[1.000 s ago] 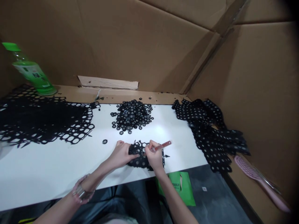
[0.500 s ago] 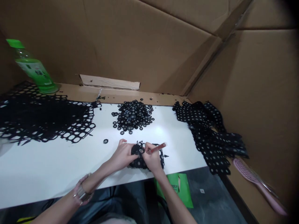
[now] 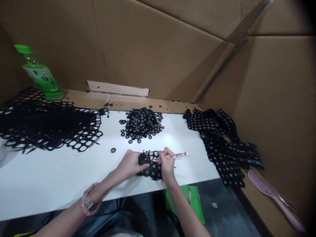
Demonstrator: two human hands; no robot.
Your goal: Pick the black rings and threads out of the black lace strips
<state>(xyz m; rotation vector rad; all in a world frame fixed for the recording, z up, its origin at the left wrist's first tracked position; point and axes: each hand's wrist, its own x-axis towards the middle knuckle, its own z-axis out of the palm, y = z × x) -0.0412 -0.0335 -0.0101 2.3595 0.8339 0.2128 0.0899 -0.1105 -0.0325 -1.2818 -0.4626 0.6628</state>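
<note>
Black lattice under left hand, slim tool in right hand

- the right hand sits further right, now apart from the left hand rather than against it;
- the slim pink pick now lies nearly level, no longer angled upward, its tip over the black punched mesh scrap;

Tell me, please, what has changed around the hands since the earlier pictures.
The right hand has shifted slightly rightward, and the slender reddish tool it holds now lies flatter, with more of its length showing past the fingers. The left hand still holds the black mesh piece. The pile of black rings, the large mesh sheet and the dotted black strip stayed as they were.
</note>
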